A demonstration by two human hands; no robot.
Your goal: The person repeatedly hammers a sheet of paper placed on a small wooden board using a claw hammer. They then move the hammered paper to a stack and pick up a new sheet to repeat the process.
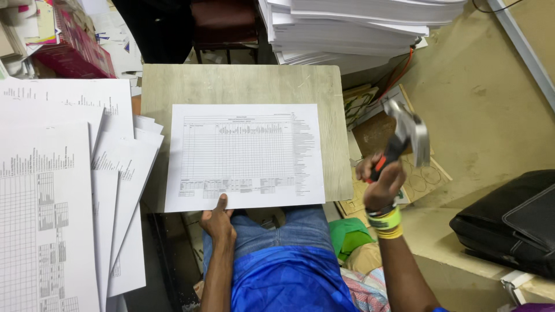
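From up here I see my left hand resting at the near edge of a printed sheet, fingers mostly together and the thumb lying on the paper's lower margin, pressing it flat rather than gripping it. The sheet, covered with a fine table of lines, lies on a small wooden board across my lap and overhangs the board's near edge a little. My right hand is raised off to the right of the board, closed in a full fist around the red and black handle of a hammer; the metal head sits up and away from me, tilted, well clear of the sheet and blurred. A yellow band circles that wrist. To my left, loose printed pages fan out in overlapping layers, just beside the board. Beyond the board stands a tall stack of white paper. At far right a black bag rests on a pale ledge, well apart from both hands.
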